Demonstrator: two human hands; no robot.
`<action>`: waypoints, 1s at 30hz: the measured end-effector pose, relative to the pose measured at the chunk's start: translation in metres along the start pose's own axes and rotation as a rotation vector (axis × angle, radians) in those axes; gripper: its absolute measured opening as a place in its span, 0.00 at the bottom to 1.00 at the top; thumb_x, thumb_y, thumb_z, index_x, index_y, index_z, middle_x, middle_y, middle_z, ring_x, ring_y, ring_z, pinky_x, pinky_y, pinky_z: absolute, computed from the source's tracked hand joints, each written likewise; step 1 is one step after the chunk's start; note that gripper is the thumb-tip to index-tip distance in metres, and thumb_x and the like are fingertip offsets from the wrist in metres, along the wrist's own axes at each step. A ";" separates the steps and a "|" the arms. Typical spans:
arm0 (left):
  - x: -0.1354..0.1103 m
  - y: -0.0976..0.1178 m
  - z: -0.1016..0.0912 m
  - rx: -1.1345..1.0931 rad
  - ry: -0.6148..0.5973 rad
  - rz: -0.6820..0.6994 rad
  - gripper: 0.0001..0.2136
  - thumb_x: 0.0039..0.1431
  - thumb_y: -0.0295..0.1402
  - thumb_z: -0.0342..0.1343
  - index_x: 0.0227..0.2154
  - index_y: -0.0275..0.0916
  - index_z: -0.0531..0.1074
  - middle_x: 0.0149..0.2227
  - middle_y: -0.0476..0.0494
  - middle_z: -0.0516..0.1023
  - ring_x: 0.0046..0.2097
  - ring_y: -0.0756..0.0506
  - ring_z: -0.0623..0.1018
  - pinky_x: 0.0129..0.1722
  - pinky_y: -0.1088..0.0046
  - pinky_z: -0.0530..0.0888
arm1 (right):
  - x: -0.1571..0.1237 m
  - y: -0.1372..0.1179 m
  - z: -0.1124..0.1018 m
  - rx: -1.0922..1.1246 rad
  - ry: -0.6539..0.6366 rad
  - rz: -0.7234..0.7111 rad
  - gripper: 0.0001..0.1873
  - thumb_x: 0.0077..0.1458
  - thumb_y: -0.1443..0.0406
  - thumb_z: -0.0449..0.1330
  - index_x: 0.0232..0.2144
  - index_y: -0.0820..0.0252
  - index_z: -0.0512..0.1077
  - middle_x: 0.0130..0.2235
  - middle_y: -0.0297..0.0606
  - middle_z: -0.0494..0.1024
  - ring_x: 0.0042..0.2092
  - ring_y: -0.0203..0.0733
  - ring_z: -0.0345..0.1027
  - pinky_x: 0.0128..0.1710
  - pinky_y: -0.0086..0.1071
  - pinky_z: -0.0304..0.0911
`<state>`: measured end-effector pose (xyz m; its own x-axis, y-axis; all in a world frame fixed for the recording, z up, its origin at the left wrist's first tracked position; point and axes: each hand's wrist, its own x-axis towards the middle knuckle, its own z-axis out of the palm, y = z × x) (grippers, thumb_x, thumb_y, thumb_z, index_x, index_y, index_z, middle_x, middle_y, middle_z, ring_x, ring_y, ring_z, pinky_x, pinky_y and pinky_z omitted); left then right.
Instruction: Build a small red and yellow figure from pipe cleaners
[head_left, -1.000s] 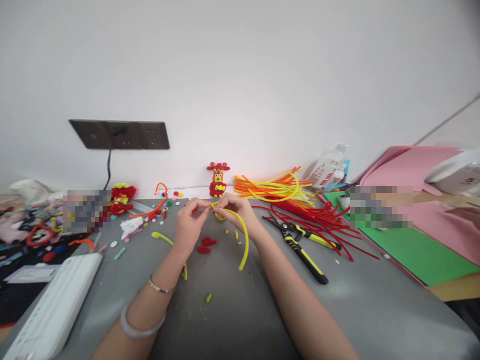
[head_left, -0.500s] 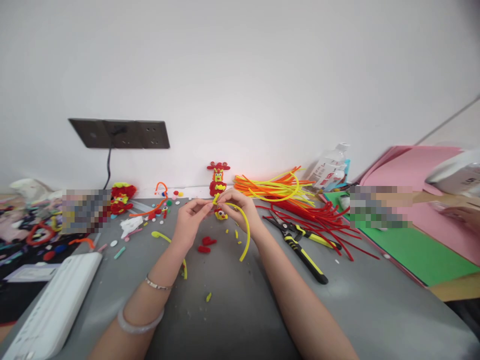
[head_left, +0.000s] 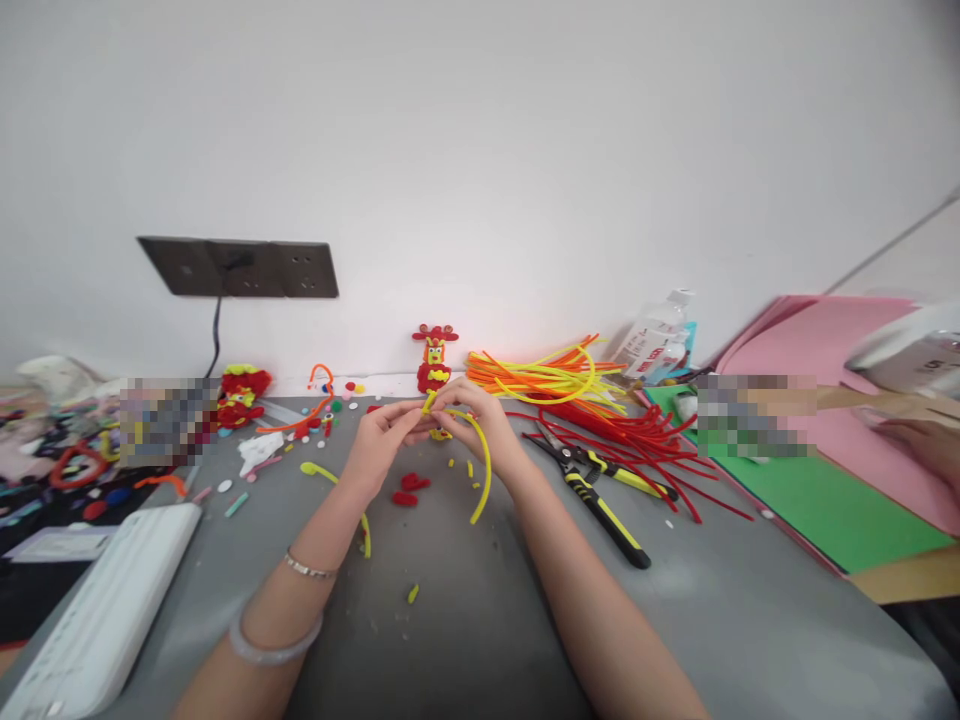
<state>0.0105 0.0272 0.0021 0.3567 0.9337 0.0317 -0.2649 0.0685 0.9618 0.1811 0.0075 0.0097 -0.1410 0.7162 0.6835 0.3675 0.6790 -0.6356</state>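
Over gray desk [head_left: 450, 630], left hand [head_left: 381, 440] and right hand [head_left: 484, 425] pinch yellow pipe cleaner [head_left: 487, 460] in closed fingertips; arcs right, free end toward wearer; bottle label [head_left: 643, 350] illegible.

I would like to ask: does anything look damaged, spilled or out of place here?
Nothing looks clearly damaged. The black-and-yellow pliers lie spread open beside the red stems, which looks a little careless. Tiny yellow scraps lie scattered near the right hand, like offcuts. The clear bottle also seems tilted, though the camera may exaggerate this.
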 end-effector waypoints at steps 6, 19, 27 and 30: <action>0.000 -0.002 -0.001 0.024 -0.033 -0.020 0.18 0.49 0.43 0.67 0.40 0.37 0.79 0.38 0.40 0.84 0.43 0.41 0.82 0.44 0.65 0.78 | 0.000 0.000 0.000 -0.016 -0.018 -0.019 0.03 0.58 0.68 0.60 0.31 0.58 0.73 0.36 0.39 0.75 0.40 0.41 0.70 0.43 0.36 0.66; 0.001 0.001 -0.005 -0.003 -0.081 -0.144 0.13 0.52 0.40 0.65 0.35 0.37 0.75 0.37 0.40 0.83 0.39 0.44 0.83 0.38 0.71 0.78 | -0.002 0.004 0.000 -0.112 -0.098 0.028 0.04 0.58 0.65 0.60 0.31 0.58 0.74 0.32 0.37 0.71 0.33 0.39 0.64 0.34 0.32 0.61; 0.001 0.003 -0.006 0.027 -0.078 -0.115 0.15 0.50 0.43 0.66 0.33 0.37 0.74 0.34 0.44 0.82 0.36 0.46 0.81 0.38 0.71 0.77 | -0.003 0.001 0.002 -0.091 -0.118 0.031 0.04 0.58 0.66 0.59 0.31 0.58 0.74 0.33 0.37 0.71 0.34 0.38 0.65 0.34 0.32 0.62; 0.002 0.003 -0.007 0.028 -0.081 -0.088 0.15 0.49 0.43 0.67 0.32 0.38 0.74 0.34 0.47 0.80 0.36 0.47 0.80 0.36 0.72 0.77 | -0.003 -0.002 0.003 -0.088 -0.107 0.029 0.04 0.58 0.66 0.60 0.31 0.59 0.73 0.32 0.36 0.70 0.33 0.38 0.65 0.34 0.31 0.61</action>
<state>0.0041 0.0312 0.0036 0.4491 0.8929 -0.0320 -0.2051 0.1379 0.9690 0.1780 0.0045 0.0081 -0.2244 0.7514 0.6205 0.4514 0.6444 -0.6172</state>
